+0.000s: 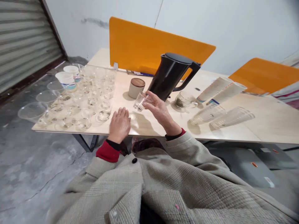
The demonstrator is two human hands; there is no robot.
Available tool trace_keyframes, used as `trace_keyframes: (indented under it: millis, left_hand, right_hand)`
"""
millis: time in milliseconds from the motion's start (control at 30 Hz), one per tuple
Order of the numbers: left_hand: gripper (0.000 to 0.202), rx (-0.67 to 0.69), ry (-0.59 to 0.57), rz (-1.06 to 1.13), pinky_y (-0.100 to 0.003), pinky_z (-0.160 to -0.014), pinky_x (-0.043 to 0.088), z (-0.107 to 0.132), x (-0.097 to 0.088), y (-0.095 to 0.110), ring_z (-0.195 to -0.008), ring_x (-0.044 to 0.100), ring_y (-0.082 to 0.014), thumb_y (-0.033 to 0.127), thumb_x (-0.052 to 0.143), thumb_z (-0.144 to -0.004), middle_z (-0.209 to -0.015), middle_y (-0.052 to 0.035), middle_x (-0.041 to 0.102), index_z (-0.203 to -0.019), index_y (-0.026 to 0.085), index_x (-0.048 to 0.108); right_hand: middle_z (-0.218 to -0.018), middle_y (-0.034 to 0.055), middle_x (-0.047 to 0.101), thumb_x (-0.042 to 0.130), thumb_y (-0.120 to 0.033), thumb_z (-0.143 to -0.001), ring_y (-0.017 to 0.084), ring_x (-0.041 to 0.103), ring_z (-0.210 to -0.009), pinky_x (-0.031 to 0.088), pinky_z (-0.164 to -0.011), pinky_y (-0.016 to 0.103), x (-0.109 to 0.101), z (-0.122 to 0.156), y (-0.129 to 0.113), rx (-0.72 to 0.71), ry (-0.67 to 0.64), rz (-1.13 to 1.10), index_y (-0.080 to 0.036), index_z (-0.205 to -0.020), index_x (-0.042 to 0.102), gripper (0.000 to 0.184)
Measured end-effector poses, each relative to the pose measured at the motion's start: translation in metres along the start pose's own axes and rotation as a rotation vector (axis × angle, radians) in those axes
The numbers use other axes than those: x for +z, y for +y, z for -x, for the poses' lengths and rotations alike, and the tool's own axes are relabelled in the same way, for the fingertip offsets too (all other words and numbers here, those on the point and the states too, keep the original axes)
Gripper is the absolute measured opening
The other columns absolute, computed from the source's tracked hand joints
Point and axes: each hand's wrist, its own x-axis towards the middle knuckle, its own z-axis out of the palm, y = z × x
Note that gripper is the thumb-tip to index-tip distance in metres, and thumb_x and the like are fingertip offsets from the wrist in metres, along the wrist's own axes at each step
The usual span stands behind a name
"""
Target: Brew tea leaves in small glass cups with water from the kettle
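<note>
Office-type workspace, looks set up in a bare commercial unit; exact use can't be told. Office cues: long pale wood-top bench (273,123) below the left hand (120,123) and right hand (160,110); orange divider panels (149,46), desk-partition style, beyond the hands and off to their right; apparently grey seats (247,165) under the bench edge, lower right of the right hand. Unit cues: slatted metal shutter (25,43) far left of the left hand, cracked concrete floor (35,168) nearer on that side, scuffed white wall (245,28) behind the panels. Refreshment-corner look too: black kettle (167,76) just beyond right hand, clear plastic cups (104,113) massed left of left hand.
</note>
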Motion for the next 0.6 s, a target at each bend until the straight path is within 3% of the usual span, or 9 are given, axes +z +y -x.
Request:
trace_keyframes:
  millis: [233,433,600]
  left_hand:
    - [0.058,0.001,0.001,0.015,-0.051,-0.135,0.030,-0.001,0.002,-0.002,-0.165,0.038,-0.0314,0.027,0.030,-0.110,-0.172,-0.0169,0.047,-0.160,0.009,0.051]
    - [0.060,0.000,-0.030,0.007,-0.053,-0.136,0.028,-0.002,0.001,-0.001,-0.165,0.036,-0.0327,0.025,0.028,-0.109,-0.173,-0.0185,0.044,-0.162,0.004,0.048]
    - [0.060,0.003,-0.018,0.015,-0.055,-0.135,0.030,-0.002,0.002,-0.001,-0.165,0.037,-0.0330,0.025,0.028,-0.108,-0.173,-0.0186,0.044,-0.161,0.005,0.049]
  right_hand:
    - [-0.147,0.0117,0.069,0.084,-0.070,-0.078,0.033,0.066,-0.135,0.057,-0.115,0.055,-0.003,0.002,-0.002,0.000,0.038,0.043,-0.028,-0.159,0.053,0.096]
    - [-0.151,0.0159,0.066,0.086,-0.070,-0.075,0.038,0.062,-0.142,0.065,-0.103,0.054,-0.006,0.005,-0.004,-0.027,0.039,0.137,-0.023,-0.163,0.049,0.105]
    - [-0.159,0.0152,0.061,0.084,-0.067,-0.080,0.039,0.060,-0.145,0.064,-0.104,0.054,-0.004,0.012,-0.006,-0.101,0.019,0.238,-0.026,-0.164,0.047,0.101]
